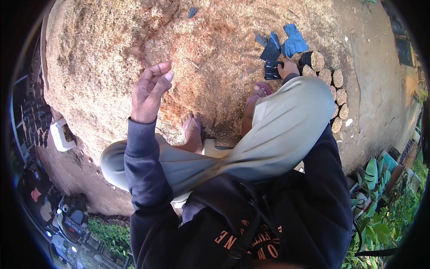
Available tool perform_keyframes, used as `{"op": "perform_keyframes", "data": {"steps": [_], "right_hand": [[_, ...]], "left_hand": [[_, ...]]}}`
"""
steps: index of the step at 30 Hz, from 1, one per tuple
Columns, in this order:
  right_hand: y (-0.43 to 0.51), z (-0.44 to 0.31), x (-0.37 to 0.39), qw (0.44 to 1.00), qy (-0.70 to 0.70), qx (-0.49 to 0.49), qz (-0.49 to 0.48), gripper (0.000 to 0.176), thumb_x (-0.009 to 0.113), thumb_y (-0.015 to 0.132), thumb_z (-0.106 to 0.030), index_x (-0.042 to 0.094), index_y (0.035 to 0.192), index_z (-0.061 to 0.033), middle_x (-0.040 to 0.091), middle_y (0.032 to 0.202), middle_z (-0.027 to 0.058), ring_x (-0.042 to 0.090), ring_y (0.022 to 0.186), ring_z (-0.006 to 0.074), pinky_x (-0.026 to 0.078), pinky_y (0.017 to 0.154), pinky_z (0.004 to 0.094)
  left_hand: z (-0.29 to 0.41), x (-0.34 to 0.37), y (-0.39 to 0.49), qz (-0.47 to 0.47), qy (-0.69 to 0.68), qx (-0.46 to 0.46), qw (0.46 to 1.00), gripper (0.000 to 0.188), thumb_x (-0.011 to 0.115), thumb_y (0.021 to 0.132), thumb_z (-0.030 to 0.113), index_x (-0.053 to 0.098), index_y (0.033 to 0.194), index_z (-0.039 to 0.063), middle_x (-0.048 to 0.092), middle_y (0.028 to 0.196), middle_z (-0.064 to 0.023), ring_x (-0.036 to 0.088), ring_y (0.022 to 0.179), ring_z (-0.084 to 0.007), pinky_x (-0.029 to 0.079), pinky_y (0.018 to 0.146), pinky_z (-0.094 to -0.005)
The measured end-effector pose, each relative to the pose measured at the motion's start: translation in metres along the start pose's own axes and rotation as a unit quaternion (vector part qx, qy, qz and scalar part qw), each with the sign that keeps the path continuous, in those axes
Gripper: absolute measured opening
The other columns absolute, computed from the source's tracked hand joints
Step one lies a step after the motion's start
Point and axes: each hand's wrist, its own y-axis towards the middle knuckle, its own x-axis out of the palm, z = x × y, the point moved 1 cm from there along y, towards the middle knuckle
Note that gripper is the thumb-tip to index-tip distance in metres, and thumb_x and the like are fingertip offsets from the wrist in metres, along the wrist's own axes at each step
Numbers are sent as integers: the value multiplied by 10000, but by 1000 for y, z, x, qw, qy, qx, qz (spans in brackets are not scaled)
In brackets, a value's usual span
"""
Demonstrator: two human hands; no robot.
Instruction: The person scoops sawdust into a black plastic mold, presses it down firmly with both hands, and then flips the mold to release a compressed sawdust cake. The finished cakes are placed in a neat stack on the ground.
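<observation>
My left hand (149, 92) is raised over the pale, loose chaff-like material (100, 67), fingers curled and the thumb a little apart from them. Nothing shows between them. At the right, my right hand (289, 68) reaches down to a flat black plastic planting bag (272, 70), its fingers at the bag's edge. Whether they grip it is hard to make out. More black plastic bags (271, 47) lie just beyond, one with a bluish shine (294, 40). Beside that hand, a filled black bag (311, 59) lies tilted, its top full of the same pale material.
Several filled bags (341, 96) stand packed together by my right knee. My sandalled feet (192, 129) rest on the heap. A white block-like object (62, 135) lies at the left. Leafy plants (371, 175) grow at lower right; a parked motorcycle (69, 223) is at lower left.
</observation>
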Motion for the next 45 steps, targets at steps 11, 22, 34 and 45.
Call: {"op": "perform_keyframes", "data": {"steps": [11, 22, 34, 45], "right_hand": [[35, -89, -233, 927, 339, -96, -132, 324, 659, 924, -225, 596, 1202, -71, 683, 964, 7, 582, 807, 61, 473, 701, 249], [-45, -243, -307, 738, 585, -221, -253, 338, 621, 961, -234, 579, 1222, -23, 647, 1064, 15, 616, 916, 77, 510, 772, 248], [-68, -273, -198, 901, 417, -105, 52, 435, 659, 917, -301, 553, 1222, -11, 581, 1178, 135, 568, 1039, 209, 505, 869, 356], [-108, -304, -200, 868, 436, -234, -44, 210, 610, 935, -213, 665, 908, -12, 646, 739, 111, 616, 667, 192, 478, 626, 359]], "left_hand": [[7, 10, -3, -52, -1, 45, 998, 388, 635, 926, 210, 554, 1253, 17, 568, 1259, -150, 577, 1128, -232, 513, 915, -366], [1, 31, -3, -63, -234, 39, 969, 643, 659, 894, 75, 318, 1431, -13, 571, 1263, -203, 601, 1129, -259, 535, 946, -369], [-11, 16, -7, 39, -218, 69, 973, 249, 689, 868, 3, 595, 1093, -48, 713, 958, -119, 697, 829, -141, 583, 708, -235], [-14, 26, -12, 17, -133, 90, 987, 252, 706, 840, -32, 585, 1060, -58, 713, 867, -127, 701, 798, -170, 596, 722, -287]]}}
